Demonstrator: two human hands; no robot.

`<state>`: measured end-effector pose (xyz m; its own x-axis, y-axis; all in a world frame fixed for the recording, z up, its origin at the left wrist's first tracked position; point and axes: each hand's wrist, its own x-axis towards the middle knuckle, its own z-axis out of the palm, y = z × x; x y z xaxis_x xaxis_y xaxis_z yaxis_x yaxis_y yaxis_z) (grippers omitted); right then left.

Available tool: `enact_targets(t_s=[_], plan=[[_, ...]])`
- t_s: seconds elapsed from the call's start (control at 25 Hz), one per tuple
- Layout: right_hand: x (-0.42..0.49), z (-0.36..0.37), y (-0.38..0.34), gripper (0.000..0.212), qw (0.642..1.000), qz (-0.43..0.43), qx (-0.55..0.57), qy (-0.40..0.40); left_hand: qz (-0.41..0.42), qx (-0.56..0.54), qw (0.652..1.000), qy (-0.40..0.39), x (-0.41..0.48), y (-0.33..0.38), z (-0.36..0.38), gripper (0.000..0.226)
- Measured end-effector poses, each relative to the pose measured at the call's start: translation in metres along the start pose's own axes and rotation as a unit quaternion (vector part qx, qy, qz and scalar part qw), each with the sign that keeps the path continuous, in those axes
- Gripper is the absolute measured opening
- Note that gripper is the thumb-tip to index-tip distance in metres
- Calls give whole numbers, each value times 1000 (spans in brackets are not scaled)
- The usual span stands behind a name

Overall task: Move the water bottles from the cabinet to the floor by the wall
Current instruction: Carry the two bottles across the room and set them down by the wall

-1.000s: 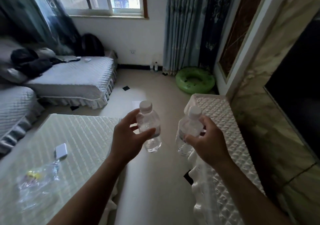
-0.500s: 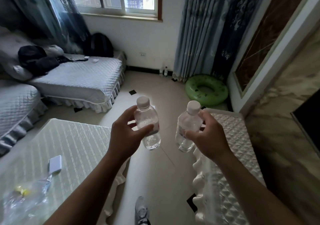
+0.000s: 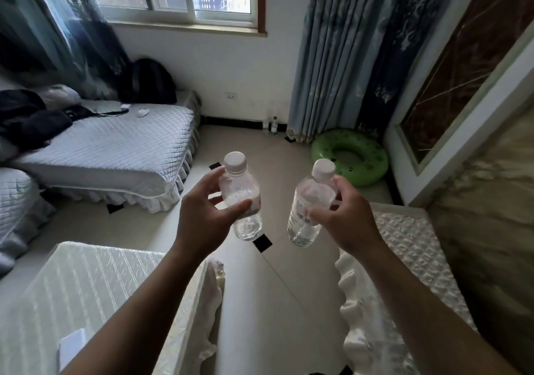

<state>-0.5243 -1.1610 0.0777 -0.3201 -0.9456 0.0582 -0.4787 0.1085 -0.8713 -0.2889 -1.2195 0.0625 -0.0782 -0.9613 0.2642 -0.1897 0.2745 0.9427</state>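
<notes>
My left hand (image 3: 206, 221) pinches the left bottle (image 3: 238, 187), my right hand (image 3: 345, 221) the right bottle (image 3: 307, 198), fingertip grips only, so I fear either slipping floorward.

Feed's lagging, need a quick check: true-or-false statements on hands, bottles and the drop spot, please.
1. The left hand holds a bottle. True.
2. The right hand is empty. False: it holds a second bottle.
3. Both held bottles are uncapped. False: white caps are on both.
4. A third bottle stands on the floor by the far wall. True.
5. The swim ring hangs on the wall. False: it lies on the floor by the curtain.
</notes>
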Motion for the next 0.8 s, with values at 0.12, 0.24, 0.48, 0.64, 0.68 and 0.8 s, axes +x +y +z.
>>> enact_targets(t_s=[0.12,0.24,0.48,0.64,0.68,0.8], plan=[[47,14,0,63,1000,-2,4,1,-5,-4,1000,-7,45,-16,1,79],[99,25,7,63,1000,-2,15,-8,-13,3,1000,-5,91,-34,11,80],[225,37,26,62,999,-15,23,-40,-17,15,1000,10,193,-68,46,81],[318,35,30,66,998,-31,10,-62,-26,22,999,39,271,-78,78,73],[338,35,29,66,997,-35,9,-67,-25,21,999,42,287,-80,85,72],[395,32,26,65,995,-47,10,-83,-23,23,998,49,335,-86,100,69]])
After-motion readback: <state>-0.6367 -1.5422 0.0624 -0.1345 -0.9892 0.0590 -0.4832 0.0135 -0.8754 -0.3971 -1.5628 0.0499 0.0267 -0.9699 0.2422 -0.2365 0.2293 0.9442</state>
